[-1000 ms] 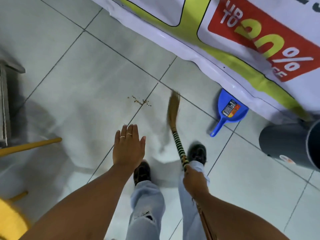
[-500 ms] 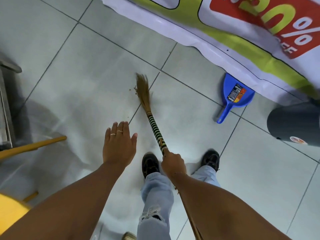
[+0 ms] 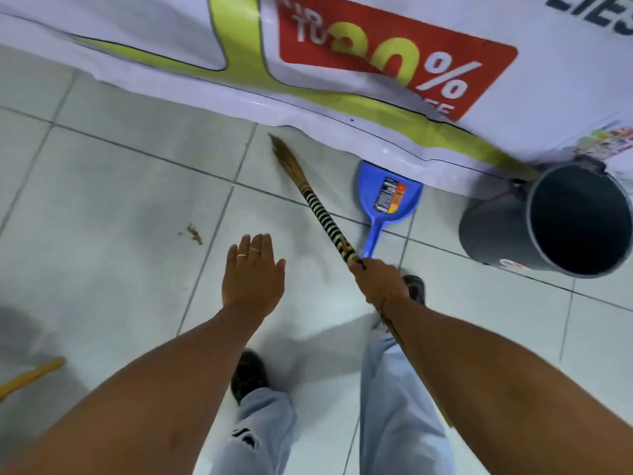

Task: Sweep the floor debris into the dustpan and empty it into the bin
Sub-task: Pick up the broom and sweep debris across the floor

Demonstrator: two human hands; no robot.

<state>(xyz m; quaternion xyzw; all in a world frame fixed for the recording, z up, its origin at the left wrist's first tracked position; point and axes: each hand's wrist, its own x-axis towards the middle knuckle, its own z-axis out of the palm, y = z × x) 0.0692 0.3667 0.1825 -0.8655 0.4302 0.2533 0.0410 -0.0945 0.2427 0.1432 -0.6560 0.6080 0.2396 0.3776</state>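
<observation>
While my right hand [image 3: 378, 281] clamps the broom [image 3: 317, 204], my left hand [image 3: 252, 277] hovers flat, fingers [image 3: 255, 245] together, debris [image 3: 194, 234] just left.

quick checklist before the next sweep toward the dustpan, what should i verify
1. Broom gripped: ok, right hand is closed on the handle.
2. Left hand free to take the dustpan: ok, open and empty.
3. Debris located: ok, small pile on the tile, left of the broom.
4. Bristles behind the debris: not ok, the tip lies beyond the pile, near the banner.
5. Dustpan ready: not ok, nobody holds it, its mouth faces the banner.
6. Bin open: ok; contents cannot tell.
</observation>
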